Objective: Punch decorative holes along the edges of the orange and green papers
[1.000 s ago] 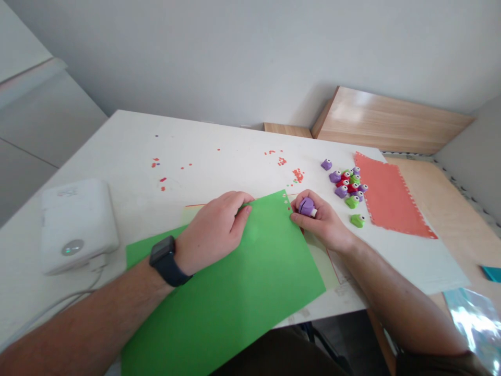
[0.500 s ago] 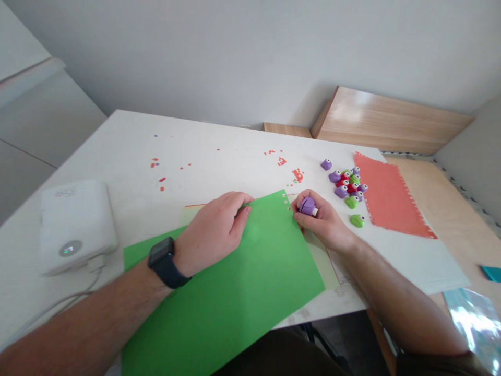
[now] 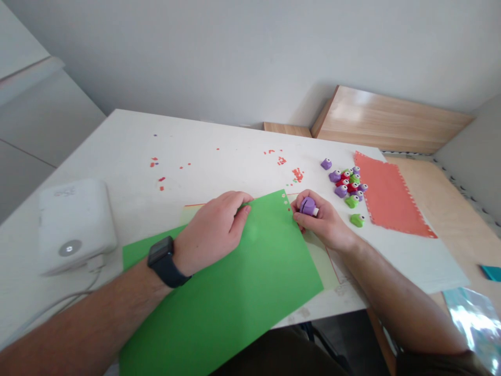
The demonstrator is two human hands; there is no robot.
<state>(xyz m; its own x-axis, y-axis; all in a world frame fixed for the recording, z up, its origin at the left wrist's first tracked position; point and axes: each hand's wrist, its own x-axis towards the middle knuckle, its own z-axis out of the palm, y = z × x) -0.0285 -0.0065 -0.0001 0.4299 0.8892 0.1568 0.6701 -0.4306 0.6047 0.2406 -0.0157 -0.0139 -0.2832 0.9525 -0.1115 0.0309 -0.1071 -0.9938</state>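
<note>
Pressing green paper with left hand, right hand clutching purple punch.

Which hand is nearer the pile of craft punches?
Right. The right hand sits just beside the craft punches; the left hand rests farther away on the green paper.

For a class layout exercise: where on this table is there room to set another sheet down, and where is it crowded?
Most room: the table beyond the red paper bits, left of the punches. Smaller patch: between the white box and the green sheet. Crowded: by the right hand, where punches crowd the salmon sheet.
</note>
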